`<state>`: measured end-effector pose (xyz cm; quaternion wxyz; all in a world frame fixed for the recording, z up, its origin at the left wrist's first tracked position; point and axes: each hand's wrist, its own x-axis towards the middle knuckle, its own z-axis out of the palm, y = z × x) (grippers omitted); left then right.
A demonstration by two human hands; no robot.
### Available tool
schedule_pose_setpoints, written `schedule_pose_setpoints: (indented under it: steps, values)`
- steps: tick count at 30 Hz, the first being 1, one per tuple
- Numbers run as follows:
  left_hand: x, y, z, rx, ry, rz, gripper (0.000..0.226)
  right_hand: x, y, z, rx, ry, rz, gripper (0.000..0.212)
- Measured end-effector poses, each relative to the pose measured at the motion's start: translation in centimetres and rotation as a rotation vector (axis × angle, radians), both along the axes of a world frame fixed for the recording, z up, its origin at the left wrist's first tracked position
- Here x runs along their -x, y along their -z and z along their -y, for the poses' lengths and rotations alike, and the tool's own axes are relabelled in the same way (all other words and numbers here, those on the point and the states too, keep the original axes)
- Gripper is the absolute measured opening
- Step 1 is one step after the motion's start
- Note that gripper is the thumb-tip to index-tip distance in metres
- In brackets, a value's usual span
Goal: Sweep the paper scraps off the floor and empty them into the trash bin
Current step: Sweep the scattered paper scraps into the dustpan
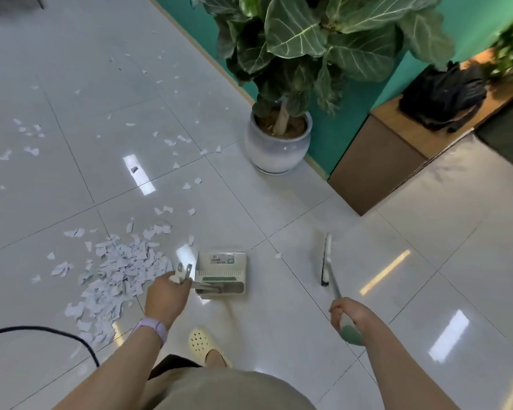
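Note:
A dense heap of white paper scraps (pixel 116 270) lies on the pale tiled floor at lower left, and several loose scraps (pixel 172 142) are scattered farther out. A cream and green dustpan (pixel 222 270) stands on the floor just right of the heap. My left hand (pixel 166 297) grips the top of the dustpan's upright handle. To the right, my right hand (pixel 345 316) holds the green-ended handle of a broom, whose narrow head (pixel 326 261) touches the floor apart from the scraps. One scrap (pixel 278 255) lies between dustpan and broom. No trash bin shows.
A large potted plant in a white pot (pixel 279 146) stands against the teal wall. A brown bench box (pixel 379 161) with a black bag (pixel 444 99) on it juts out at right. A black cable (pixel 57 334) curves over the floor at lower left. My foot (pixel 203 344) is below the dustpan.

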<state>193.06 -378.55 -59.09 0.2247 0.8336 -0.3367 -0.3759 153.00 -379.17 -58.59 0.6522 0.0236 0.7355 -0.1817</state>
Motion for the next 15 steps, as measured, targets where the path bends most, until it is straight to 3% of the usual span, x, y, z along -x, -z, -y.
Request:
schedule_pose_setpoints:
  steps: [3,7,11,15]
  values:
    - [-1.4,-0.4,2.8,-0.008,0.083,0.022,0.011,-2.0,1.3,1.4,-0.09,-0.073,-0.006,0.025]
    - [-4.7,0.1,4.7,-0.008,0.083,0.078,0.021,-8.5,2.9,3.4,-0.131,-0.105,0.156,0.02]
    - [-8.3,-0.1,4.5,-0.016,0.016,0.105,0.019,-15.1,2.8,7.1,-0.077,-0.207,0.303,0.037]
    - [-10.8,-0.7,2.7,-0.044,-0.064,0.123,0.017,-17.3,2.8,12.8,0.008,-0.274,0.389,0.039]
